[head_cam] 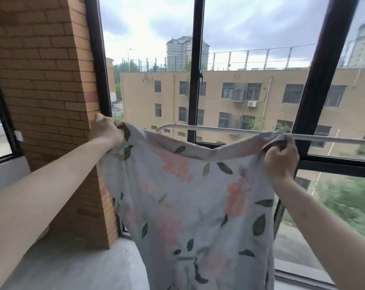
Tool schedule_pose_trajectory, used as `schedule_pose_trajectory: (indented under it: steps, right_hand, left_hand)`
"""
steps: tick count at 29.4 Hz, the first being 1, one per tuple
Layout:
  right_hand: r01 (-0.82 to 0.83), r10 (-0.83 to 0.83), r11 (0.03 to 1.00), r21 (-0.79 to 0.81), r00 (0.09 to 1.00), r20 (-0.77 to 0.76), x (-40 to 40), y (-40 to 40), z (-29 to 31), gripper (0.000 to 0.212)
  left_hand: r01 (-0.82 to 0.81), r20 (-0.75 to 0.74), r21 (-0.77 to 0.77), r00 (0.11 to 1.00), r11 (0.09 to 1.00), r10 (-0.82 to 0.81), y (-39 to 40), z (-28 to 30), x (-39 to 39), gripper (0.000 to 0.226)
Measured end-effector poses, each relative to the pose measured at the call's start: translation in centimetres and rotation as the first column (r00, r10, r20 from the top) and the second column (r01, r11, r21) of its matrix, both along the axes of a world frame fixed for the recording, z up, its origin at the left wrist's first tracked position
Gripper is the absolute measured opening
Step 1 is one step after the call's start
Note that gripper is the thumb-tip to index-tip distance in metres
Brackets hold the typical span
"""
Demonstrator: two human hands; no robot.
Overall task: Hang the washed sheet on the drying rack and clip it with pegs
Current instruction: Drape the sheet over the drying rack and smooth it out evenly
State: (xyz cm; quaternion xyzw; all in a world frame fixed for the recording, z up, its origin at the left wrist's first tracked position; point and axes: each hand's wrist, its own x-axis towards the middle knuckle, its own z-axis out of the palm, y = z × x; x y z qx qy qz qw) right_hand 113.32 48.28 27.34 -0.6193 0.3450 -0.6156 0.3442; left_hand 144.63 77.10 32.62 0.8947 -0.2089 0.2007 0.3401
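Nearest the camera, two bare forearms are stretched forward and upward. The floral sheet (190, 197) is held spread by its top edge between them, hanging down in front of the window. The left hand (106, 128) has its grip bunched tight on one corner; the right hand (281, 160) pinches the other, just below the white rack bar (219, 129). Draping appears not yet done, and no pegs are seen.

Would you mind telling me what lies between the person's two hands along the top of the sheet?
In the head view, only the sheet's sagging top edge spans from the left hand to the right hand; the white rail runs behind it.
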Motion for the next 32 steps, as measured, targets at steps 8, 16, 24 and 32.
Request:
schedule_pose_trajectory:
  steps: [8, 16, 24, 32]
  right_hand:
    - [0.109, -0.082, 0.922, -0.371, 0.993, 0.086, 3.3, -3.2, 12.4, 0.014]
    - [0.187, -0.136, 0.741, -0.645, 0.982, 0.129, 6.8, -5.5, 23.0, 0.021]
    - [0.225, -0.187, 0.628, -0.745, 0.973, 0.136, 10.8, -12.3, 32.5, 0.021]
    - [0.174, -0.192, 0.651, -0.739, 0.979, 0.061, 16.0, -18.9, 36.1, 0.019]
  left_hand:
    - [-0.220, 0.270, 0.251, 0.951, 0.943, 0.150, 0.0, 5.0, 6.1, 0.026]
    - [-0.421, 0.522, 0.234, 0.815, 0.877, 0.252, -3.4, 12.0, 8.6, 0.021]
    - [-0.348, 0.318, -0.023, 0.886, 0.937, 0.337, -8.7, 21.3, 9.6, 0.034]
    - [-0.090, -0.126, -0.496, 0.991, 0.864, 0.031, -12.3, 26.1, 11.6, 0.039]
